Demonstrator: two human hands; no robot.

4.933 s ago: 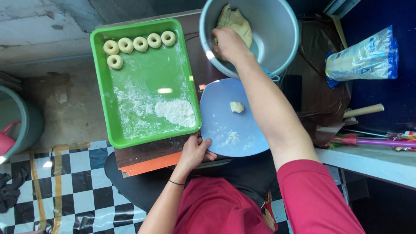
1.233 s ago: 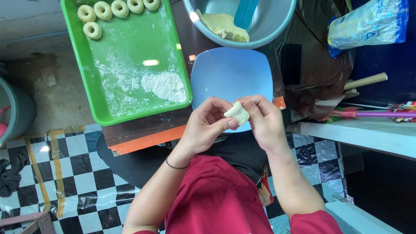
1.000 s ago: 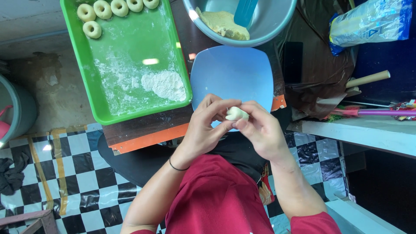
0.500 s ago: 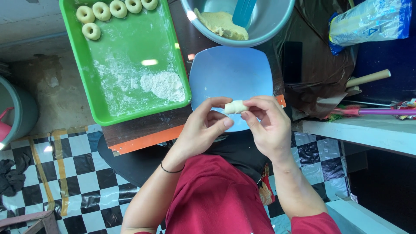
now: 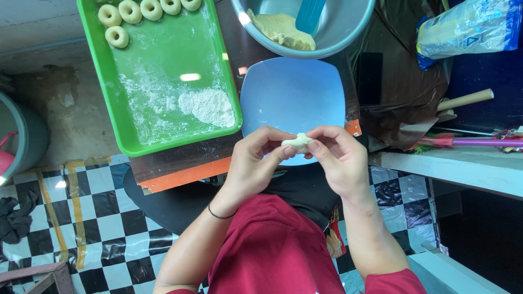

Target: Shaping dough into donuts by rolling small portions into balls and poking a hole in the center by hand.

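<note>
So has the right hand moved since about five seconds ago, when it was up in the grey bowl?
Yes. The right hand has come back from the grey bowl toward the body, and now pinches the dough piece with the left hand over the blue plate's near edge.

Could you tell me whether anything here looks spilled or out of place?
Only loose flour scattered over the green tray, with one ring below the row. Both hands hold the dough piece over the blue plate.

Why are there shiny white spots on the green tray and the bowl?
Head view: the green tray and grey bowl show bright glare spots from a light above; the flour pile looks washed out; the dough piece between the left hand and right hand stays sharp.
</note>
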